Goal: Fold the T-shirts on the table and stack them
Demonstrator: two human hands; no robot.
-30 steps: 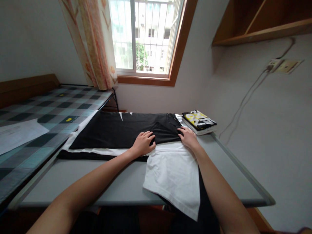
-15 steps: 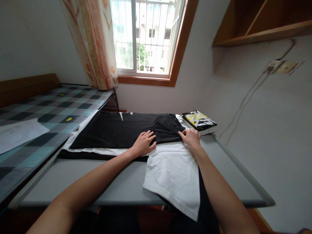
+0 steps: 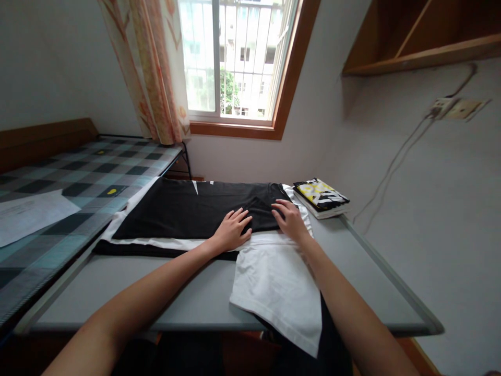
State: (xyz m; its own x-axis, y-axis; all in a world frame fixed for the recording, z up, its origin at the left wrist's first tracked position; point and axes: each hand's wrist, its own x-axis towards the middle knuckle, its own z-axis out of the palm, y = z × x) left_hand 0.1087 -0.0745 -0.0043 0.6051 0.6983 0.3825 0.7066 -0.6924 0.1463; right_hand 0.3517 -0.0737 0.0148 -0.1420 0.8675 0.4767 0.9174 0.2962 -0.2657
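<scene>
A black shirt (image 3: pixel 183 209) lies spread flat across a grey table (image 3: pixel 156 292), on top of a white garment (image 3: pixel 274 282) whose end hangs over the near edge. My left hand (image 3: pixel 231 230) rests flat on the black shirt's near edge, fingers apart. My right hand (image 3: pixel 288 220) lies flat, fingers stretched out, at the black shirt's right end near its collar, where black meets white.
A folded yellow, black and white cloth (image 3: pixel 321 196) sits on a small stack at the table's far right. A bed with a checked cover (image 3: pixel 78 177) and a sheet of paper (image 3: pixel 31 211) stands to the left. Window, curtain and wall shelf are behind.
My right hand has slid leftward from the shirt's right edge onto the black fabric near the collar. My left hand has stayed in place.
</scene>
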